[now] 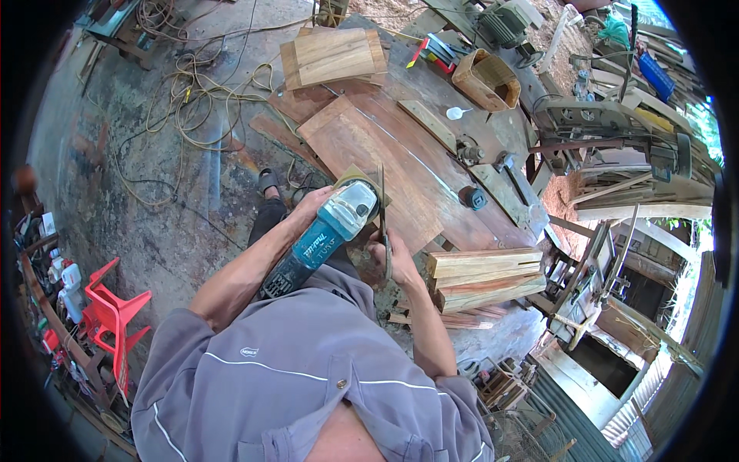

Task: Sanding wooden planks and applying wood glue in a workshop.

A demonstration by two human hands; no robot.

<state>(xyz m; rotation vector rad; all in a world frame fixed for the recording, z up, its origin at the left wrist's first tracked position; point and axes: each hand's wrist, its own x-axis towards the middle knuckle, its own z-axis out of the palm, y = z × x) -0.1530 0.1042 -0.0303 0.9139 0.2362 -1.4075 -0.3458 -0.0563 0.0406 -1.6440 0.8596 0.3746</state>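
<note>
A teal and black angle grinder [317, 240] lies slanted over my lap, its silver gear head pointing away from me. My left hand [312, 206] is closed at the grinder's left side, near the head; its fingertips are partly hidden. A tan sheet that looks like sandpaper [352, 174] sticks out from under the head on both sides. My right hand [396, 260] is wrapped round the handle of a dark metal tool, seemingly scissors [382, 202]. The thin blade stands upright against the right side of the grinder head, at the sheet's edge.
Ahead lies a wide wooden panel [366, 158] with smaller boards [335, 61] beyond it. Stacked planks [486, 269] sit on the right, a wooden box [486, 81] farther off. Tangled cords [202, 100] cover the floor at left, near a red plastic chair [115, 312].
</note>
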